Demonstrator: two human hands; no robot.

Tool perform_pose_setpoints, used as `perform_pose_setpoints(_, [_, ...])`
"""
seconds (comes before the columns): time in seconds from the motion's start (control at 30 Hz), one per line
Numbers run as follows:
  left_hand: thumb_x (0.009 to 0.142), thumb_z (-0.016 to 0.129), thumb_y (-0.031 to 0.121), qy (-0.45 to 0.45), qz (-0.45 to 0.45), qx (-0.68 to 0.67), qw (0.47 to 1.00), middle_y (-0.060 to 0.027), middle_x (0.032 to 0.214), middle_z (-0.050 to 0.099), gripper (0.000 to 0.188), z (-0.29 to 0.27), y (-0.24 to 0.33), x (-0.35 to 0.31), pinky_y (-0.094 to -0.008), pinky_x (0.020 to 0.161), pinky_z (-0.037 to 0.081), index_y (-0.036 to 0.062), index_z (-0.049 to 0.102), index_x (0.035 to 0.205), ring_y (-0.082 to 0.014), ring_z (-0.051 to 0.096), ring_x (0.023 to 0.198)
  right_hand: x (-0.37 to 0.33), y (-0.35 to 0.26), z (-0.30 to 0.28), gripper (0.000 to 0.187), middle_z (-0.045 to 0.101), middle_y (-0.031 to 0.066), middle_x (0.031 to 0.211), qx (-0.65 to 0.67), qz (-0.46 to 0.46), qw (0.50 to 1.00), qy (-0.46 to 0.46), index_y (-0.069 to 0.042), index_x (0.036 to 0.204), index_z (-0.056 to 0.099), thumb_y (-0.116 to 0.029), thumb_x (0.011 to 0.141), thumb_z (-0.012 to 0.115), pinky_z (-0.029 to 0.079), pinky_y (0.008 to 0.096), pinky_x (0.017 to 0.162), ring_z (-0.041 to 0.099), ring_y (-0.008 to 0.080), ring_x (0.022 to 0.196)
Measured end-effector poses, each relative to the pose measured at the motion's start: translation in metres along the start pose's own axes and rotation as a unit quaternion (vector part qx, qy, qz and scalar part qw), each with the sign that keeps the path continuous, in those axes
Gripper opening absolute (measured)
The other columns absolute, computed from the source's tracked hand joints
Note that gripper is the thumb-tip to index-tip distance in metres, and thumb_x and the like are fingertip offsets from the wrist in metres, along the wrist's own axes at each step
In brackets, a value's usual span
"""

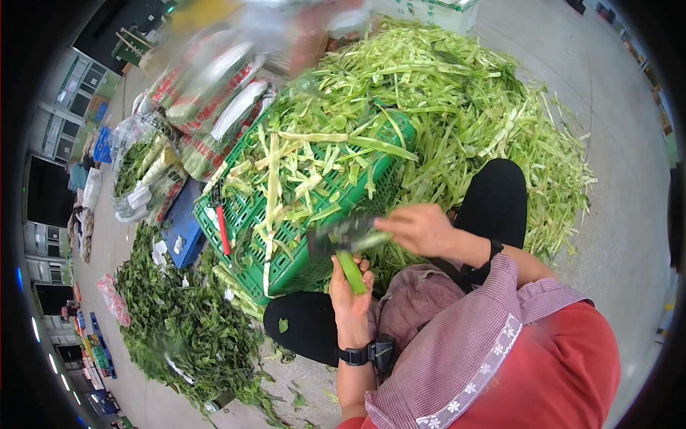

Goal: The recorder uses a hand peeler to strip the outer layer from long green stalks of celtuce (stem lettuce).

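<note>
In my left hand [351, 286] is a peeled-looking green vegetable stem [350, 270], probably stem lettuce, its cut end upward between thumb and fingers. My right hand [423, 229] grips a dark, wide-bladed knife [332, 239], smeared by motion, that crosses just above the stem. Whether the blade touches the stem cannot be made out. Below both hands stands an upturned green plastic crate [286, 275], strewn with pale peel strips [307, 182]. A red-handled tool [222, 230] lies at the crate's left side.
A large heap of green peelings [493, 107] spreads behind and right of the crate. Dark leaves [186, 322] are piled at the left, near a blue crate [184, 225]. Plastic bags of stems [214, 107] stand at the back left. My knees flank the work.
</note>
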State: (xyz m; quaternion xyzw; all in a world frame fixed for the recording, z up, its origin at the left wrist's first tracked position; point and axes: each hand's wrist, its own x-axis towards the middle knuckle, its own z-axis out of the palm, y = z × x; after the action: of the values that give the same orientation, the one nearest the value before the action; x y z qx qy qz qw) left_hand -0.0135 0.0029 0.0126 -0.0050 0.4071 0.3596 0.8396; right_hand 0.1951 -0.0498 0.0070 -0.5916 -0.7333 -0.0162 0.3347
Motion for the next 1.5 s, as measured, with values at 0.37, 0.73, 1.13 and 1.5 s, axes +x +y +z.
perform_pose_setpoints(0.37, [0.100, 0.040, 0.043, -0.098, 0.033, 0.031, 0.994, -0.0051, 0.084, 0.047, 0.051, -0.002, 0.001, -0.015, -0.0211, 0.047, 0.037, 0.0077, 0.042, 0.137, -0.0139, 0.044, 0.068, 0.010, 0.032, -0.002, 0.036, 0.064, 0.0044, 0.082, -0.049, 0.141, 0.988, 0.036, -0.019, 0.111, 0.068, -0.014, 0.075, 0.069, 0.051, 0.0331, 0.052, 0.063, 0.0214, 0.064])
perform_pose_setpoints(0.73, [0.098, 0.048, 0.038, -0.154, 0.069, 0.067, 0.983, -0.0071, 0.088, 0.053, 0.045, -0.015, 0.004, -0.015, -0.0189, 0.044, 0.037, 0.0046, 0.045, 0.128, -0.0105, 0.047, 0.064, 0.004, 0.031, 0.007, 0.034, 0.064, 0.0066, 0.084, -0.015, 0.165, 0.986, -0.006, -0.016, 0.111, 0.067, -0.018, 0.078, 0.068, 0.050, 0.0338, 0.054, 0.062, 0.0224, 0.063])
perform_pose_setpoints(1.13, [0.086, 0.067, 0.006, 0.080, 0.439, 0.647, 0.618, -0.0156, 0.097, 0.060, 0.029, 0.005, 0.001, -0.013, -0.0334, 0.074, 0.050, -0.0040, 0.049, 0.107, -0.0227, 0.061, 0.083, 0.010, -0.026, -0.023, 0.027, 0.069, 0.0112, 0.088, 0.178, 0.181, 0.963, -0.090, -0.013, 0.108, 0.068, -0.025, 0.084, 0.064, 0.054, 0.0390, 0.064, 0.066, 0.0308, 0.071])
perform_pose_setpoints(1.5, [0.087, 0.063, 0.001, -0.037, 0.655, 0.488, 0.575, -0.0156, 0.107, 0.050, 0.037, -0.015, 0.010, -0.008, -0.0308, 0.085, 0.045, 0.0003, 0.035, 0.112, -0.0212, 0.054, 0.097, -0.002, 0.029, -0.036, 0.030, 0.067, 0.0155, 0.076, -0.007, 0.187, 0.955, -0.228, -0.011, 0.107, 0.068, -0.027, 0.084, 0.061, 0.052, 0.0416, 0.064, 0.065, 0.0332, 0.070])
